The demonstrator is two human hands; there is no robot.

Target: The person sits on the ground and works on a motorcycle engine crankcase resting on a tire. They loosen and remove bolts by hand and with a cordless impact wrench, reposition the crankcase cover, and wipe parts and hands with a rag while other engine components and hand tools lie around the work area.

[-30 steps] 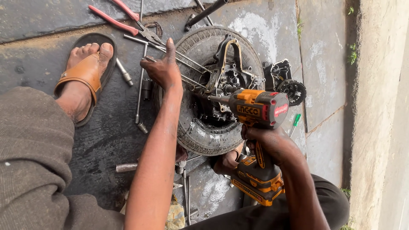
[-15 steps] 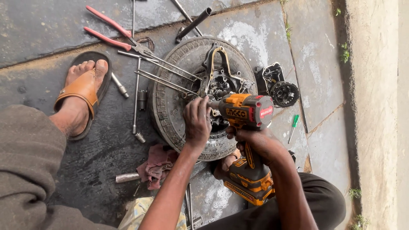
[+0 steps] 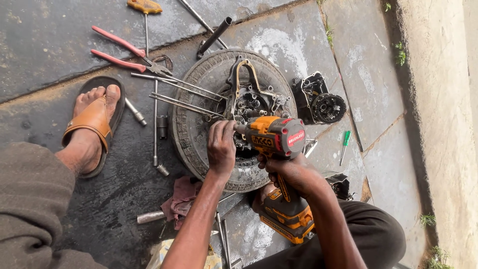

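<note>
Cordless impact wrench held against an engine casing on a tyre

The orange impact wrench (image 3: 275, 139) is gripped at its handle by the right hand (image 3: 289, 172); its nose is clasped by the closed left hand (image 3: 221, 147). The engine casing (image 3: 251, 102) is laid on a tyre (image 3: 194, 124) on the wet floor (image 3: 59, 45), with red-handled pliers (image 3: 124, 55) nearby.

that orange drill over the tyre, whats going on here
A person crouches over an engine part lying on an old tyre on the ground. The right hand grips an orange cordless drill by its handle, its nose at the part. The left hand wraps its fingers around the drill's front end. Red-handled pliers and metal rods lie nearby.
</note>
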